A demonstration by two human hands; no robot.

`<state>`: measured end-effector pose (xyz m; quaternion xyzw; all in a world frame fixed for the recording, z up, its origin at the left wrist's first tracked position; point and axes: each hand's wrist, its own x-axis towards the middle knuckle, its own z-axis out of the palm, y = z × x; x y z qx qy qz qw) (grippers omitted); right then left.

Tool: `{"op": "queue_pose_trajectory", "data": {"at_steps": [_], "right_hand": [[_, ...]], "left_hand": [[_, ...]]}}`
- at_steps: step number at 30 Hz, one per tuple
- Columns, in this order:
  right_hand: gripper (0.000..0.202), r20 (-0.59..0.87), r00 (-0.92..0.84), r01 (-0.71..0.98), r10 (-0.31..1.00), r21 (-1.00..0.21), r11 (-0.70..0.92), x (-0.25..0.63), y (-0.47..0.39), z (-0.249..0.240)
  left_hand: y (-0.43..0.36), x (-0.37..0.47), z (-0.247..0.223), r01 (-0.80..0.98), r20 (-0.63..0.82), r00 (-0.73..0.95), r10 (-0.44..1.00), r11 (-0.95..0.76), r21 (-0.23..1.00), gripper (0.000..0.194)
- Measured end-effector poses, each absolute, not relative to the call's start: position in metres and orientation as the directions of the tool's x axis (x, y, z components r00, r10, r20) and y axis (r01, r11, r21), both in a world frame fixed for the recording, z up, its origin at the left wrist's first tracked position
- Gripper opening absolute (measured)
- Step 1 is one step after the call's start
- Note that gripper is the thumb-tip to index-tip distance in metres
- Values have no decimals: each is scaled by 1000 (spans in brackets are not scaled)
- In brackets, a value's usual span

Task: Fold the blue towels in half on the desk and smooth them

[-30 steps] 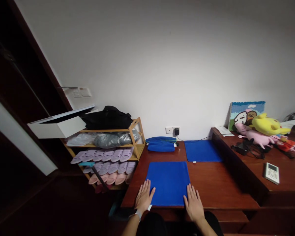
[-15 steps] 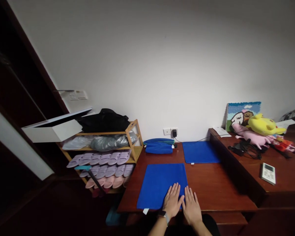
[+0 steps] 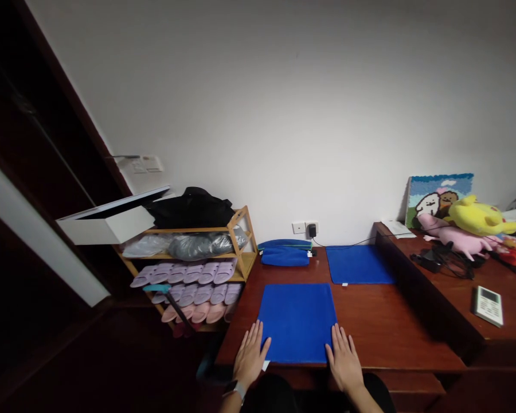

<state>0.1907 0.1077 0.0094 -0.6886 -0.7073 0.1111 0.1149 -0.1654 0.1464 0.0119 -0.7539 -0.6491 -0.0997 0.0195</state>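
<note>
Blue cloth [image 3: 298, 321] was laid flat on the table [image 3: 391, 332], its near side by the table's front edge, toward the front-left corner. It was bracketed by both hands: left hand [image 3: 250, 355] set at its left side, right hand [image 3: 344, 357] at its right side, both near its front corners. Grip: both hands were held wide and flat, palms down, fingers straight and pointed toward the table's back edge. Cloth was flanked, not pinched. Left thumb was laid over the cloth's left margin, right thumb over the right margin; how hard either was pressed could not be told. A white label [image 3: 265, 365] was exposed beside the left hand, at the table's front edge. A watch [image 3: 239, 391] was worn on the left wrist.

Second blue cloth [image 3: 360, 265] was spread along the table's back edge, toward the back-right corner, beside the raised desk [image 3: 451, 292]. Blue bundle [image 3: 285, 256] was parked at the back-left corner. Black plug [image 3: 312, 230] was seated in the wall just above the back edge.

On the raised desk, a white keypad device [image 3: 489, 307] was placed near the front edge; pink plush [image 3: 458, 238] and yellow plush [image 3: 481, 218] were piled farther back. Left of the table, slippers [image 3: 183, 272] were lined up on a wooden rack [image 3: 246, 265].
</note>
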Motion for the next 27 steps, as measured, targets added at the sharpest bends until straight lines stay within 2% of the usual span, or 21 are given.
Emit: {"op": "queue_pose_trajectory", "data": {"at_steps": [9,13,21,27], "right_hand": [[73,-8,63,938,998,-340,-62,190,159,37],[75,-60,81,943,995,-319,-96,188,178,31],[73,1,50,937,999,-347,-46,190,173,26],[74,-42,35,937,999,-345,-47,191,173,30]], "left_hand": [[148,-165,3,980,240,143,960,-171,99,69],[148,-166,3,981,221,139,965,-165,103,68],[149,-165,8,979,169,139,976,-161,127,68],[149,-169,15,982,82,130,988,-139,131,67]]}}
